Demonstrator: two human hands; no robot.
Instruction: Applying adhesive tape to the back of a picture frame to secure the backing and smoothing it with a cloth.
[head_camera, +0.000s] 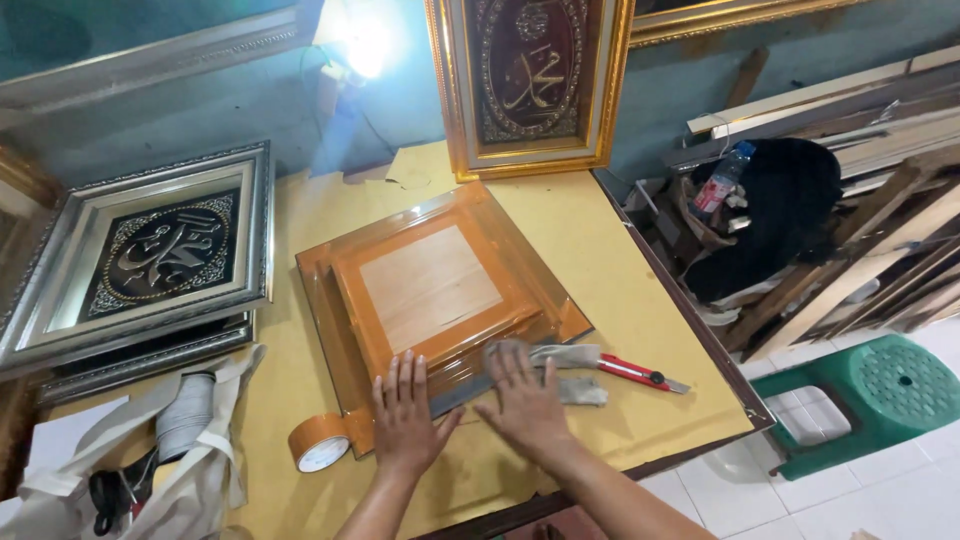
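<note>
Both hands (405, 420) (525, 400) are pressed flat, fingers released, on the taped frame back (430, 285) (the cutter (640, 373) near right could be nudged).

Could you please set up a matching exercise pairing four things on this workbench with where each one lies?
Things:
1. roll of brown tape
2. red utility knife
3. silver-framed picture
4. grey cloth

Places:
A. at the table's left edge, stacked on another frame
B. partly under the right hand
C. right of the cloth, near the table's right edge
D. beside the left hand, at the near left corner of the orange-taped frame back

Pairs: 1-D, 2-C, 3-A, 4-B
</note>
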